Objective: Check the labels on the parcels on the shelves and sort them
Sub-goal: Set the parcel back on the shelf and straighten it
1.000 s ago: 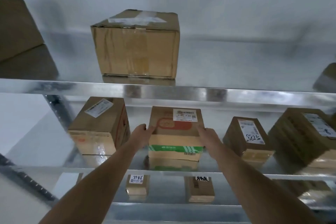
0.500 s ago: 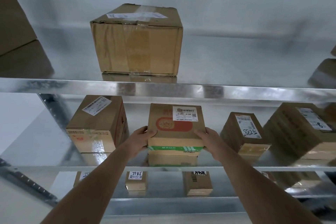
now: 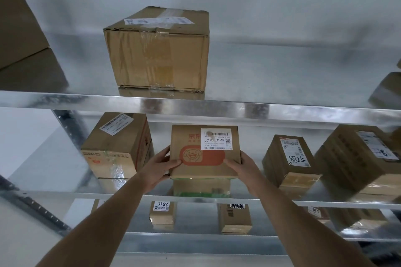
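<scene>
Cardboard parcel (image 3: pixel 205 151) with orange logo is gripped by left hand (image 3: pixel 159 163) and right hand (image 3: pixel 244 167); white label (image 3: pixel 219 138) reads "J4-J06".

Scene lit dimly and evenly, cool grey cast; light source not seen. Dull glare noted along the upper shelf edge (image 3: pixel 195 104), box reflections on the metal. Soft shadows on the back wall (image 3: pixel 282 6). Straight lines bowed near frame edges; corners slightly blurred

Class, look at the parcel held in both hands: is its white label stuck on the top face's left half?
No: the white label sits at the upper right of the held parcel, above the orange logo.
</scene>
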